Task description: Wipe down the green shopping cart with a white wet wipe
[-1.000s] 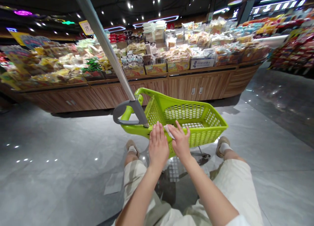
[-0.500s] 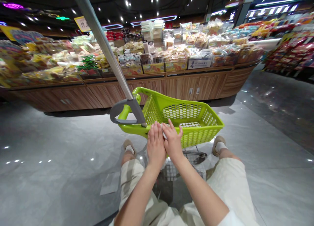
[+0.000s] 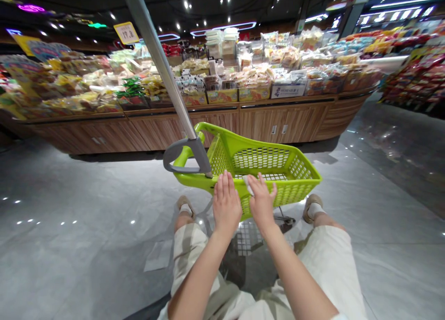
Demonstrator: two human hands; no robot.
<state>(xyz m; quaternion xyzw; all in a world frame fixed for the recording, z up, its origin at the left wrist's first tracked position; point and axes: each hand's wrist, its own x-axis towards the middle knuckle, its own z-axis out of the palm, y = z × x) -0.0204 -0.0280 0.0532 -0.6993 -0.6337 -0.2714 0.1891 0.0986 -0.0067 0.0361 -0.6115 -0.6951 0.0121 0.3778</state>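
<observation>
A lime-green shopping cart basket (image 3: 299, 185) with latticed sides stands before my legs. My left hand (image 3: 226, 204) lies on its near rim, fingers straight and side by side, palm down, with nothing seen in it. A little to the right, my right hand (image 3: 262, 202) is at the same rim, its fingers bent over a small white wipe (image 3: 248, 185); only a strip of the wipe shows at the index finger's left. Left of my hands, a grey plastic grip (image 3: 200, 157) joins the cart's end, and a metal pole (image 3: 160, 63) rises from it.
A wooden display counter (image 3: 208, 125) heaped with packaged snacks spans the background. A price sign (image 3: 126, 33) stands above it at left. More goods (image 3: 413, 74) fill a rack at far right. Glossy grey floor tiles (image 3: 86, 246) surround the cart.
My right hand has slid right along the rim, away from my left hand, taking the wipe with it. My left hand stays on the rim. The view has shifted slightly.
</observation>
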